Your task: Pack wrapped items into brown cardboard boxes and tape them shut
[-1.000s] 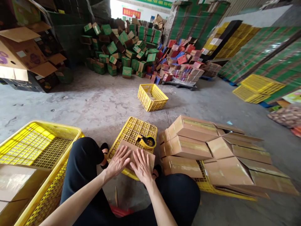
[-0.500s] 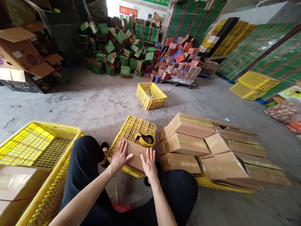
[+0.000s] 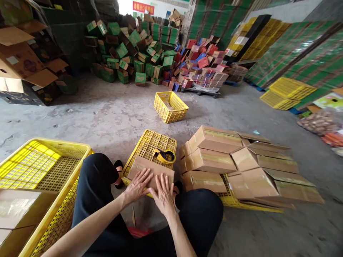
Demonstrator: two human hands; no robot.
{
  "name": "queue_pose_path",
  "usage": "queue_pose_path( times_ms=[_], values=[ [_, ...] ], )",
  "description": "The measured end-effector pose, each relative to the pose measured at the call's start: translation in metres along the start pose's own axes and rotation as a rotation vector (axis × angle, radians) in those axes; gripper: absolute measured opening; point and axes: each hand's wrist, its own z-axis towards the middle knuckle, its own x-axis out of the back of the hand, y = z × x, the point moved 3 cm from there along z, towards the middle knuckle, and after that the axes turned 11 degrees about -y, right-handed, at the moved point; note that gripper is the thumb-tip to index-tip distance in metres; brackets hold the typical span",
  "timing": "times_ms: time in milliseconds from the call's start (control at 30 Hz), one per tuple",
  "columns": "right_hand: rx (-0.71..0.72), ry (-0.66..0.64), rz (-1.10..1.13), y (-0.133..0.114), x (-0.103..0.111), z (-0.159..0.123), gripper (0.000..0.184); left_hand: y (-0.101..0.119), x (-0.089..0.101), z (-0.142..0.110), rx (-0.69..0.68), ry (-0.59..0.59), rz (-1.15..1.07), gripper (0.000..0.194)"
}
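A brown cardboard box [image 3: 143,166] lies on an upturned yellow crate [image 3: 160,140] between my knees. My left hand [image 3: 138,185] rests flat on its near part, fingers stretched out. Beside it, almost thumb to thumb, my right hand [image 3: 162,194] also lies with spread fingers on the cardboard. Just beyond the box, a yellow and black tape dispenser [image 3: 164,156] sits on the crate. The near edge of the box is partly covered by my hands.
To the right, flattened taped cartons [image 3: 217,160] are piled on a yellow crate. A large yellow crate [image 3: 50,142] holding cardboard boxes [image 3: 20,207] stands at my left. Ahead on the concrete floor is another yellow crate [image 3: 171,114], with heaped green boxes [image 3: 140,77] behind.
Both hands have slid closer together toward the middle of the box's near part; the left moved right, the right moved left. More of the box's left end shows. The view shifted slightly.
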Motion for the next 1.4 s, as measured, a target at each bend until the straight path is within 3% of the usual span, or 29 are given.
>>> queue_pose_path(
  times_ms=[133, 267, 467, 633, 767, 967, 1100, 1267, 1400],
  values=[
    [0.089, 0.179, -0.097, 0.012, -0.017, -0.019, 0.067, -0.025, 0.009, -0.017, 0.041, 0.030, -0.016, 0.075],
    [0.096, 0.290, -0.142, 0.017, -0.030, -0.021, 0.072, -0.028, 0.006, -0.028, 0.066, 0.001, -0.009, 0.075],
    [0.163, 0.322, -0.144, 0.018, -0.034, -0.016, 0.068, -0.013, -0.008, -0.036, 0.067, 0.009, -0.003, 0.067],
    [0.186, 0.338, -0.143, -0.021, -0.025, 0.006, 0.075, -0.012, -0.004, -0.039, 0.068, 0.008, -0.057, 0.077],
    [0.170, 0.301, -0.118, -0.046, -0.024, 0.028, 0.075, -0.024, 0.002, -0.031, 0.108, 0.053, -0.043, 0.069],
    [0.302, 0.318, -0.048, -0.042, -0.034, 0.021, 0.072, -0.030, -0.004, -0.029, 0.098, 0.076, 0.014, 0.062],
    [0.370, 0.347, -0.019, -0.045, -0.033, 0.013, 0.068, -0.033, -0.006, -0.033, 0.087, 0.059, -0.016, 0.070],
    [0.312, 0.273, -0.065, -0.046, -0.019, 0.018, 0.071, -0.034, -0.003, -0.036, 0.093, 0.042, -0.039, 0.081],
    [0.135, 0.303, -0.103, -0.022, -0.015, 0.011, 0.076, -0.036, 0.002, -0.040, 0.136, 0.036, -0.054, 0.088]
  ],
)
